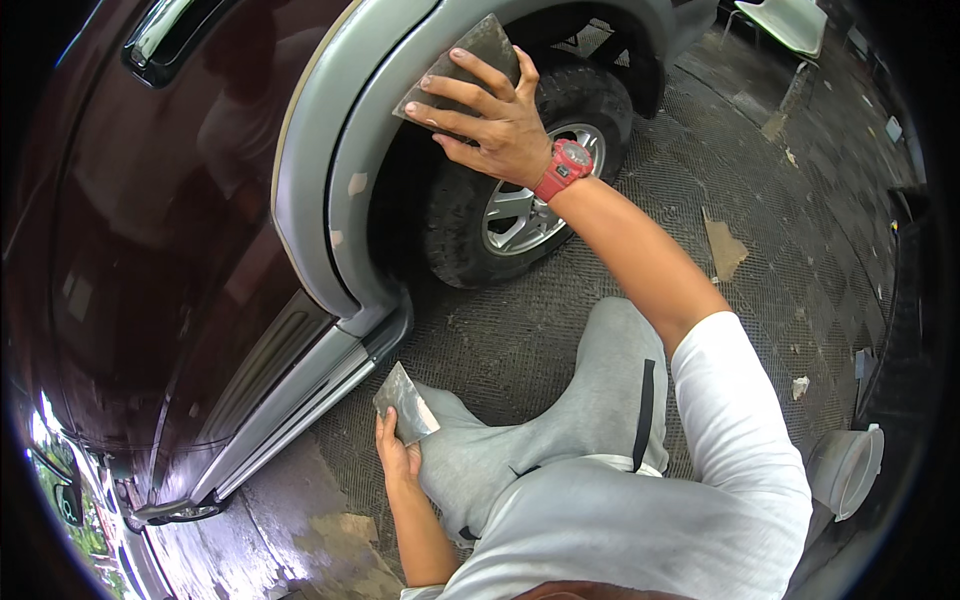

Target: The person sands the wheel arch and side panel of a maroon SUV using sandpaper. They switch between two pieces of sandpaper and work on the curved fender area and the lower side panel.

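My right hand (492, 125), with a red watch on its wrist, presses spread fingers on a dark grey flat spreader (487, 43). The spreader lies against the silver-grey wheel arch trim (350, 130), above the tyre; my thumb is at its edge. Down by my thigh, my left hand (400, 460) grips a shiny metal plate (403, 395) by its lower edge. A pale smear of paste shows on the plate's right side. Small pale filler patches (357, 184) mark the trim below my right hand. The spreader's working edge is partly hidden by my fingers.
The dark maroon car body (190, 200) fills the left, with a side step (285, 400) along its lower edge. A wheel (530, 215) sits under the arch. A white bucket (847, 472) stands at the right, a pale chair (785, 25) at the far right. Scraps (724, 247) litter the textured floor.
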Tool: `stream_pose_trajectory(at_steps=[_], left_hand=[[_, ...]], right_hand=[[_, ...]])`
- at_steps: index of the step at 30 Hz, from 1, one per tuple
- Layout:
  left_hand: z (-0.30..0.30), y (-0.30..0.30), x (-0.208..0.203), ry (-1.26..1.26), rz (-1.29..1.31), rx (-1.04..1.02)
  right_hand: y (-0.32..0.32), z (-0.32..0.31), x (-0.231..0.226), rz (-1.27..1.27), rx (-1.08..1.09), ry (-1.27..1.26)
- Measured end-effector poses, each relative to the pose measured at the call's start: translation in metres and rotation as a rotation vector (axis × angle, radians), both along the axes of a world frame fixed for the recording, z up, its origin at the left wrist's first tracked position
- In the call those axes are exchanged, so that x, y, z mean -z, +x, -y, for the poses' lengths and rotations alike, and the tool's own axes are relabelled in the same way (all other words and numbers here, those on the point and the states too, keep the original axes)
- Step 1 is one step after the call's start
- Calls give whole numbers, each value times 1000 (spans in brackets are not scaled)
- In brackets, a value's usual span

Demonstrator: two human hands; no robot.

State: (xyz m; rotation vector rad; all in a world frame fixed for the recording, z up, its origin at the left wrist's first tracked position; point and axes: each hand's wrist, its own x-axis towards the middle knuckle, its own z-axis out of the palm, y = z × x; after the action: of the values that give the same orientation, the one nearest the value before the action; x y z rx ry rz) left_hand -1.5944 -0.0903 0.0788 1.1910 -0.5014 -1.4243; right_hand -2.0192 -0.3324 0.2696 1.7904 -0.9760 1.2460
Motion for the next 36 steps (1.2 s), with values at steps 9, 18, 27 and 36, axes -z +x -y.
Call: stream_pose_trajectory(at_steps=[9,18,27,36], left_hand=[[5,-1,1,0,0,18],[9,-2,-3,9,5,34],[10,-4,0,16,4,3],[14,-4,6,-15,3,22]], right_hand=[[-47,-28,-25,284,77,-34],[-55,-20,-67,258,59,6],[-61,-24,-72,263,61,49],[-65,-51,-54,171,98,165]])
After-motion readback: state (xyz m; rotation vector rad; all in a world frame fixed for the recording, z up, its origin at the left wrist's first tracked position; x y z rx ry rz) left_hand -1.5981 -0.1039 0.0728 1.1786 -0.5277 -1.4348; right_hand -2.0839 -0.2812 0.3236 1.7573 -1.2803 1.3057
